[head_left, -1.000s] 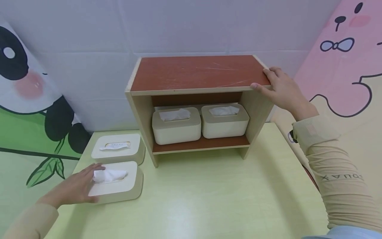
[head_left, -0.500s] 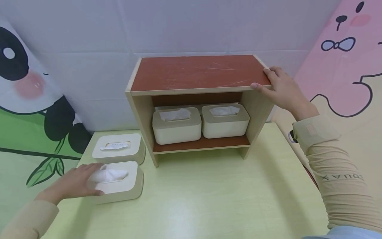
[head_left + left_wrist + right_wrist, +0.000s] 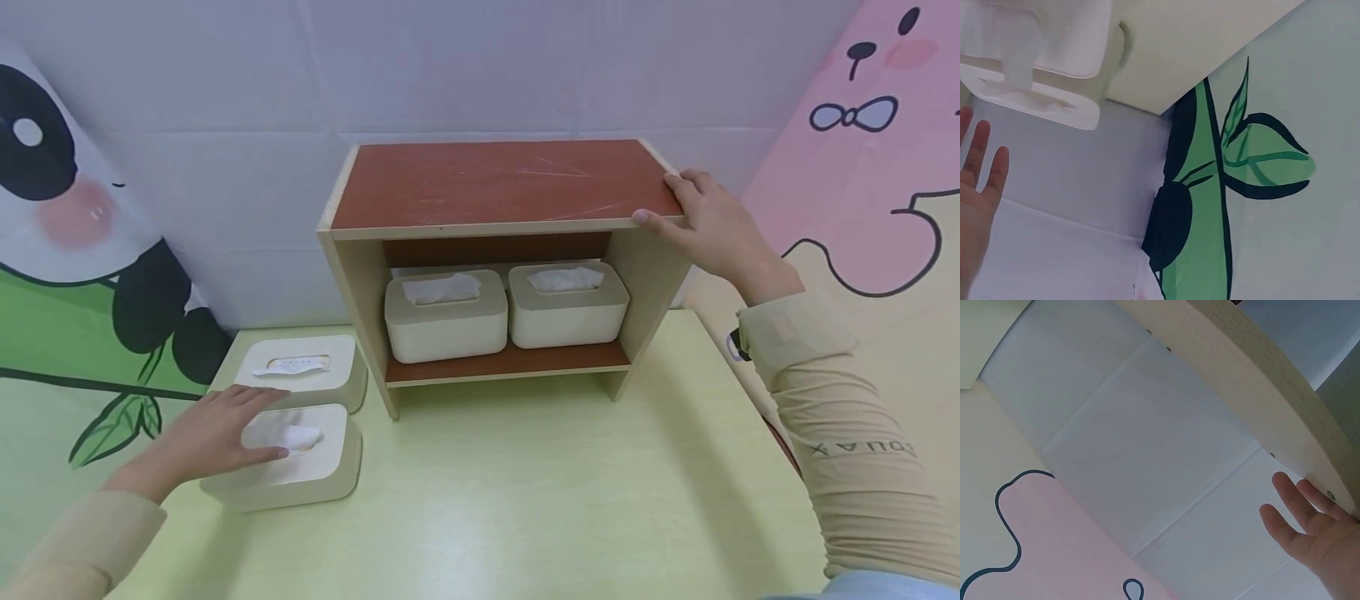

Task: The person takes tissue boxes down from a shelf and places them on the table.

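Observation:
In the head view my left hand (image 3: 210, 437) is over the left part of the front white tissue box (image 3: 300, 483) on the table, hiding some of its lid. Its fingers are spread and grip nothing; the left wrist view shows several extended fingers (image 3: 999, 169) beside the boxes. Just behind lies a second tissue box (image 3: 300, 350). My right hand (image 3: 716, 221) rests on the top right corner of a small wooden shelf (image 3: 495, 183), thumb at the front edge. Inside the shelf, side by side, stand a left tissue box (image 3: 446, 329) and a right tissue box (image 3: 568, 317).
The pale table (image 3: 525, 500) extends in front of and to the right of the shelf. A light wall sheet (image 3: 465, 67) hangs behind it. Cartoon panels flank the table, a panda (image 3: 45, 208) at left and a pink figure (image 3: 862, 200) at right.
My left hand has shifted up and to the right over the front tissue box, away from its left edge. The box stays in place. My right hand has not visibly moved.

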